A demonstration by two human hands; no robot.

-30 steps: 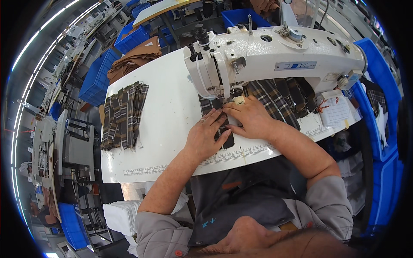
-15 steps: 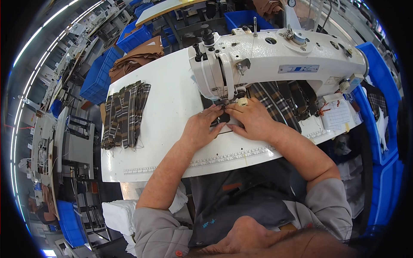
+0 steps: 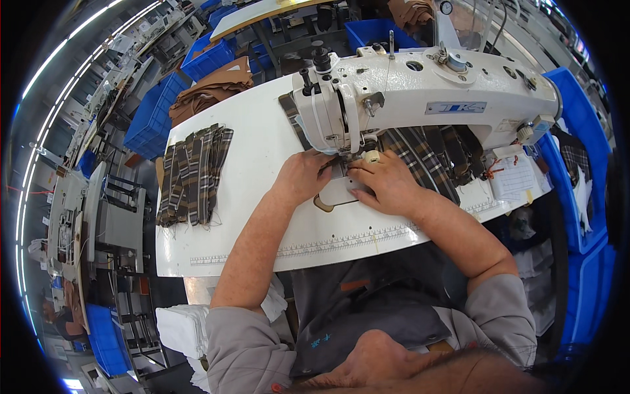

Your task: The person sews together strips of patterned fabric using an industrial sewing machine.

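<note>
A white sewing machine (image 3: 426,98) stands on a white table (image 3: 262,151). My left hand (image 3: 303,176) lies flat on the table just left of the needle, fingers pressing a small plaid fabric piece (image 3: 339,169) that is mostly hidden under both hands. My right hand (image 3: 382,184) rests on the same piece to the right of the presser foot, with a pale thimble on one finger. More plaid strips (image 3: 426,154) lie under the machine arm, right of my right hand.
A stack of plaid strips (image 3: 193,174) lies at the table's left. Brown fabric (image 3: 210,92) is piled at the far left corner. Blue bins (image 3: 157,115) stand to the left and right (image 3: 584,164). A paper tag (image 3: 515,177) sits at the right.
Both hands have slid forward, toward the needle. The dark plaid piece, earlier seen between them, has gone further under the presser foot and is now mostly covered.
</note>
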